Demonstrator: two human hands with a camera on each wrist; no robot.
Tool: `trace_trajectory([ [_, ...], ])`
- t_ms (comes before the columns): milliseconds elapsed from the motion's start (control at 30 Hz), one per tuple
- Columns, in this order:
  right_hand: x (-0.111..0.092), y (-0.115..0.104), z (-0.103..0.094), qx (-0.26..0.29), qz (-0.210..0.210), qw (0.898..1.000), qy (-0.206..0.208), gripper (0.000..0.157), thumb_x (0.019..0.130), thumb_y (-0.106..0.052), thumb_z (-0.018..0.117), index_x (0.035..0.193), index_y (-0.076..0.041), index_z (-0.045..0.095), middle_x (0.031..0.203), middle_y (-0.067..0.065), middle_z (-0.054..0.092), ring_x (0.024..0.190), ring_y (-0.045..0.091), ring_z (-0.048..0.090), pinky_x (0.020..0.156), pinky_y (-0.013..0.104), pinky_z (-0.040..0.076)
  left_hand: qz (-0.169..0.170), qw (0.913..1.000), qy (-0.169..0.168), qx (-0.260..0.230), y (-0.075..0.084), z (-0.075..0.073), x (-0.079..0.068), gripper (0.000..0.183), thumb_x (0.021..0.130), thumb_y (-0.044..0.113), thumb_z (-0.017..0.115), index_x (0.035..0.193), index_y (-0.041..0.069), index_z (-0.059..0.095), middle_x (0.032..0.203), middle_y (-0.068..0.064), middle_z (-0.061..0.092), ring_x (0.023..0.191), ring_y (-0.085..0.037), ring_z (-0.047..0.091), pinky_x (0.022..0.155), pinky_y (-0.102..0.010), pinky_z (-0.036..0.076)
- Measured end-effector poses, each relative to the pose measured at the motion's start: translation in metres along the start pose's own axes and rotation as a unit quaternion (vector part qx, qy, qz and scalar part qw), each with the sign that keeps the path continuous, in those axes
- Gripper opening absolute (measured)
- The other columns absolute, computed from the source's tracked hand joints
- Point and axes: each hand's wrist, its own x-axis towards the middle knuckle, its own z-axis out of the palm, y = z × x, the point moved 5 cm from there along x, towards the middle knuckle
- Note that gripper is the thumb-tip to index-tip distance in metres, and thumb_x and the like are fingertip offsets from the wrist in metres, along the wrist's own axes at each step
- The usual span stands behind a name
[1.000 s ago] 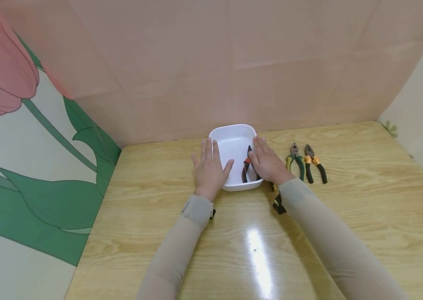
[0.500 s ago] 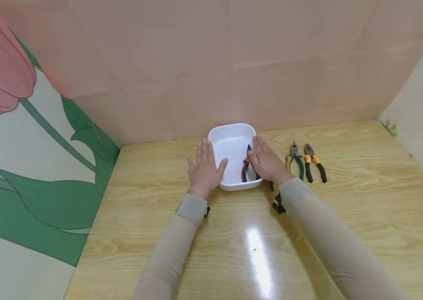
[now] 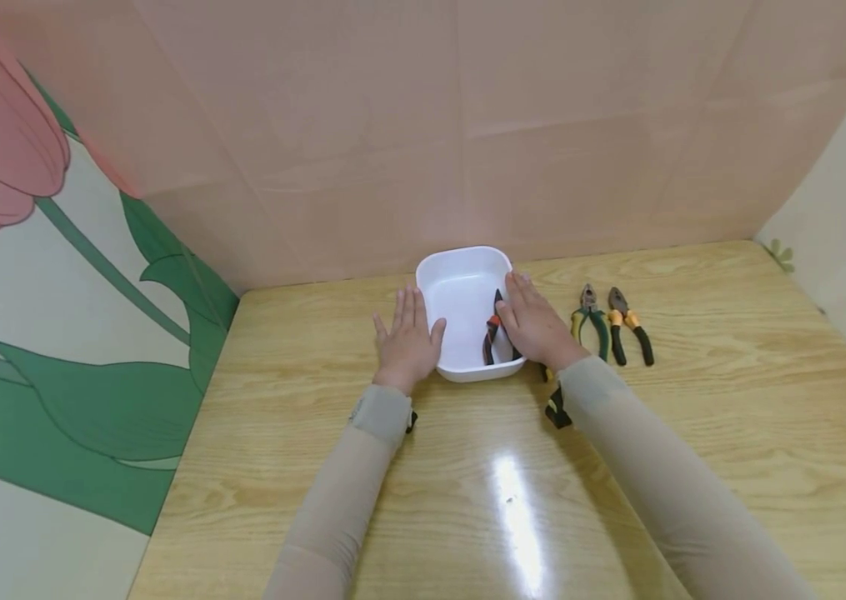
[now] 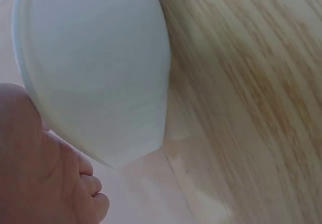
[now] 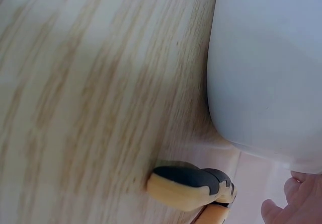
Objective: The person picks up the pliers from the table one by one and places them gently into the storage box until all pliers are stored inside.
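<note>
Basin [image 3: 460,333] flanked on both sides

Pose: The left hand [image 3: 405,346] stood at the basin's left wall, palm down, its fingers straight and directed toward the basin's far end. Its thumb was spread away from the fingers, at the left rim. The hand was unclenched and gripped nothing; whether its palm bore on the wall could not be told. The left sleeve [image 3: 325,508] ran back from there, toward the near left of the basin.

The right hand [image 3: 538,329] lay along the basin's right wall, fingers extended, their tips at the right rim. Its thumb reached over the rim to the inner side. This hand also was uncurled. The right sleeve [image 3: 678,475] slanted away, toward the near right of the basin.

Contents: Red-and-black pliers [image 3: 493,329] lay inside the basin against its right side, tip toward the far end, partly hidden by the right hand.

Surroundings: The basin sat upright on the wood-grain table [image 3: 280,375], near the pinkish backdrop [image 3: 362,167] behind it. To its right lay green-and-yellow pliers [image 3: 592,321], partly covered by the right hand, and, farther right, orange-and-black pliers [image 3: 628,327]. A yellow-and-black handle [image 5: 183,188] showed just beside the basin's right wall.
</note>
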Motion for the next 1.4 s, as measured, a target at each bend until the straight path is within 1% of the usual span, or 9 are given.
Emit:
trace_trajectory([
  [233,-0.001,0.002,0.000,0.010,0.002,1.000,-0.003,0.072,0.101,-0.054,0.008,0.155,-0.009,-0.007,0.164,0.010,-0.006,0.152,0.031,-0.005,0.124,0.051,0.010,0.012,0.9998,-0.014,-0.003,0.000,0.005,0.001,0.070,0.101,0.055,0.008,0.155,0.012,-0.004,0.162,0.000,-0.015,0.150,-0.015,-0.016,0.119,-0.058,-0.011],
  [367,-0.001,0.002,0.001,0.010,0.003,1.000,-0.005,0.073,0.099,-0.057,0.005,0.154,-0.011,-0.008,0.164,0.009,-0.007,0.152,0.031,-0.005,0.124,0.051,0.010,0.011,0.9997,-0.023,-0.007,-0.002,0.008,0.003,0.071,0.100,0.056,0.004,0.155,0.013,-0.006,0.160,0.003,-0.020,0.150,-0.014,-0.019,0.119,-0.057,-0.011],
  [500,0.000,0.001,0.000,0.003,0.001,1.000,-0.002,0.076,0.097,-0.060,0.001,0.154,-0.011,-0.009,0.164,0.009,-0.007,0.152,0.031,-0.005,0.124,0.051,0.011,0.013,0.9997,-0.018,-0.012,-0.003,0.008,0.004,0.071,0.100,0.056,0.004,0.156,0.013,-0.005,0.162,0.000,-0.015,0.150,-0.014,-0.018,0.120,-0.057,-0.010],
  [700,0.002,0.001,0.000,0.009,-0.002,1.000,0.003,0.076,0.098,-0.058,0.005,0.155,-0.009,-0.007,0.164,0.010,-0.006,0.152,0.031,-0.004,0.124,0.051,0.010,0.011,0.9998,-0.016,-0.005,-0.003,0.007,0.004,0.070,0.101,0.055,0.007,0.155,0.013,-0.005,0.164,-0.002,-0.011,0.150,-0.015,-0.017,0.120,-0.057,-0.009],
  [867,0.001,0.002,0.002,0.019,-0.002,1.000,0.001,0.076,0.098,-0.059,0.004,0.154,-0.010,-0.009,0.164,0.010,-0.007,0.152,0.031,-0.005,0.124,0.052,0.009,0.010,0.9997,-0.021,-0.003,-0.002,0.006,0.003,0.069,0.101,0.054,0.009,0.156,0.013,-0.004,0.164,-0.002,-0.009,0.151,-0.015,-0.015,0.120,-0.058,-0.009],
  [1000,0.001,0.005,0.004,0.065,0.001,0.998,0.009,0.076,0.097,-0.062,0.006,0.155,-0.014,-0.009,0.164,0.009,-0.007,0.152,0.031,-0.005,0.123,0.054,0.008,0.011,0.9998,-0.018,0.001,-0.002,0.007,0.004,0.069,0.101,0.054,0.009,0.156,0.012,-0.004,0.165,-0.003,-0.008,0.151,-0.015,-0.014,0.121,-0.058,-0.007],
  [1167,0.001,0.010,0.006,0.124,0.007,0.992,0.021,0.075,0.097,-0.062,0.011,0.155,-0.018,-0.007,0.165,0.008,-0.006,0.153,0.030,-0.005,0.123,0.055,0.005,0.015,0.9997,-0.021,0.003,-0.003,0.008,0.005,0.070,0.101,0.054,0.009,0.155,0.012,-0.004,0.165,-0.005,-0.005,0.152,-0.016,-0.012,0.121,-0.058,-0.004],
  [1267,0.002,0.012,0.006,0.164,0.009,0.986,0.031,0.073,0.099,-0.059,0.016,0.156,-0.017,-0.003,0.165,0.009,-0.002,0.153,0.031,-0.003,0.123,0.055,0.004,0.011,0.9997,-0.021,0.003,-0.003,0.009,0.005,0.070,0.101,0.054,0.010,0.156,0.012,-0.003,0.165,-0.004,-0.005,0.152,-0.017,-0.011,0.122,-0.057,-0.003],
  [1400,0.003,0.016,0.006,0.210,0.019,0.976,0.048,0.070,0.101,-0.055,0.022,0.156,-0.017,0.004,0.165,0.009,0.004,0.152,0.032,0.003,0.123,0.055,0.007,0.012,0.9998,-0.017,0.001,-0.002,0.008,0.006,0.070,0.101,0.054,0.010,0.156,0.011,-0.002,0.165,-0.005,-0.004,0.153,-0.019,-0.007,0.122,-0.057,-0.001],
])
